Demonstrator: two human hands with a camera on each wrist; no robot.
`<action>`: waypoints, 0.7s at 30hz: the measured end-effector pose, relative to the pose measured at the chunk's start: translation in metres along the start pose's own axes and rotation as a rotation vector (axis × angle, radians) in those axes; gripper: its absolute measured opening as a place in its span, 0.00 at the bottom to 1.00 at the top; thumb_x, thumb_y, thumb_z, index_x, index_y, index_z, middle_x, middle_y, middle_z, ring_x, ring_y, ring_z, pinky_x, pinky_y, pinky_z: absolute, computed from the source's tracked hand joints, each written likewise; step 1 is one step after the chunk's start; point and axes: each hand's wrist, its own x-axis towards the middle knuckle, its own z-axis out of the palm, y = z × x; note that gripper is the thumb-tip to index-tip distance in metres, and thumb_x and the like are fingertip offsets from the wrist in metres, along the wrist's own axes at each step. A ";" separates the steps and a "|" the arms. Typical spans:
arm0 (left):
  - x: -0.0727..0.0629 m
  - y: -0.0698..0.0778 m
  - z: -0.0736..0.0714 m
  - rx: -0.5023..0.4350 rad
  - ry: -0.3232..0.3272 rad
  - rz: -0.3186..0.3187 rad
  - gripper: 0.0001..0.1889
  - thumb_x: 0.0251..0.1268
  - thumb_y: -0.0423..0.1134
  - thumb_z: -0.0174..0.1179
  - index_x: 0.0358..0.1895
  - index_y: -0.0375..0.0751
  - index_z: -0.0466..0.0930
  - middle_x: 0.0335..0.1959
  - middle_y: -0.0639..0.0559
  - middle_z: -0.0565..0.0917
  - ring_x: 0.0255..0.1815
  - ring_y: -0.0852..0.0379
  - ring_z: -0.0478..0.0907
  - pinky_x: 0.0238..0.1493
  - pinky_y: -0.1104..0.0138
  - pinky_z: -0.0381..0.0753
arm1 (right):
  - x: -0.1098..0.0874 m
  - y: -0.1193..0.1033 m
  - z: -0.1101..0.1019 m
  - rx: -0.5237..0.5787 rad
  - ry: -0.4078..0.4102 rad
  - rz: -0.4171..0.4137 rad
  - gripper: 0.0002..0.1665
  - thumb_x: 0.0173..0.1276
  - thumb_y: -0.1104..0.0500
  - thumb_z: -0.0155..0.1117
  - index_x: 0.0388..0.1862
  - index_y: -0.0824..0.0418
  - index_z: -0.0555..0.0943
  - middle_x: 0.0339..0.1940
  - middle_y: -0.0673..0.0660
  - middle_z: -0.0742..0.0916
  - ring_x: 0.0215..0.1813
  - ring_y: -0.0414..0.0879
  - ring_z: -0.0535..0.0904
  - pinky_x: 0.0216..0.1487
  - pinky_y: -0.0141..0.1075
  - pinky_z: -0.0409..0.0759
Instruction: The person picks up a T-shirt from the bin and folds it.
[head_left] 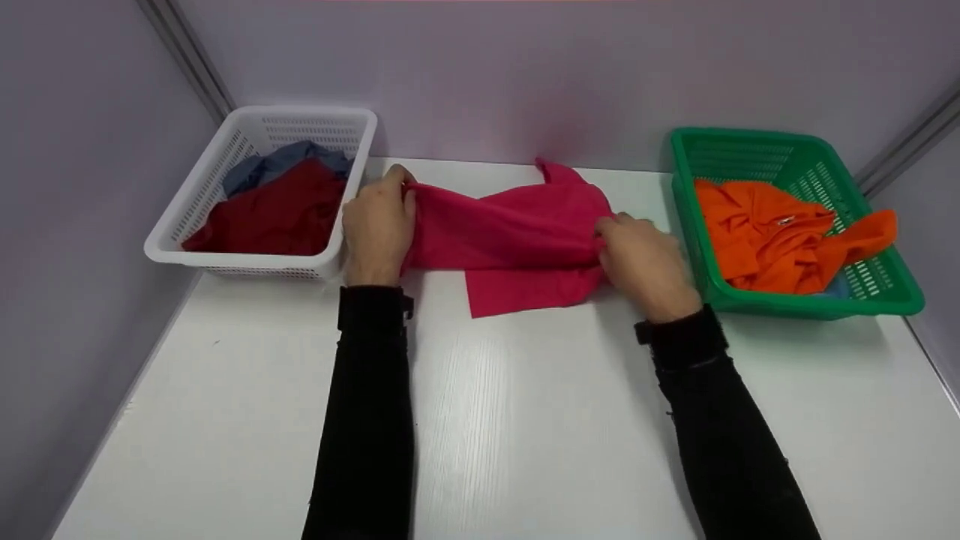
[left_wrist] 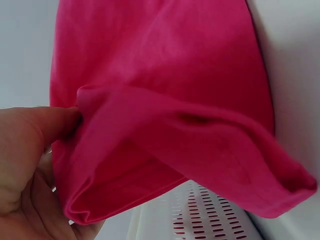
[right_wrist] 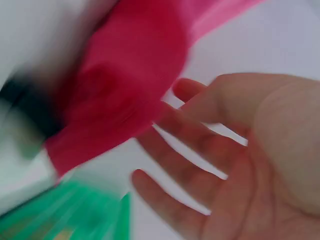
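A bright pink garment (head_left: 517, 225) lies folded over between both hands, one flap toward the person and a pointed end sticking up at the back. My left hand (head_left: 380, 225) is at its left end, right beside the white basket. In the left wrist view, the thumb and fingers of that hand (left_wrist: 30, 165) pinch the garment's turned-over edge (left_wrist: 165, 115). At the right end is my right hand (head_left: 645, 259). The right wrist view has this hand (right_wrist: 225, 150) with fingers spread and fairly straight, fingertips right at the blurred pink cloth (right_wrist: 125, 90).
At the left stands a white plastic basket (head_left: 244, 260) holding a dark red cloth (head_left: 277, 214) and a blue-grey cloth (head_left: 281, 166). A green basket (head_left: 817, 306) at the right contains an orange garment (head_left: 772, 232), part of it hanging over the rim. Pale panels rise behind the white table (head_left: 525, 420).
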 end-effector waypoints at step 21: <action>0.002 0.000 -0.002 -0.028 -0.001 0.027 0.08 0.62 0.46 0.52 0.42 0.54 0.74 0.31 0.53 0.81 0.29 0.51 0.77 0.27 0.54 0.73 | -0.027 -0.061 0.052 0.125 -0.204 -0.609 0.25 0.53 0.45 0.65 0.51 0.45 0.75 0.48 0.44 0.74 0.51 0.38 0.66 0.48 0.33 0.70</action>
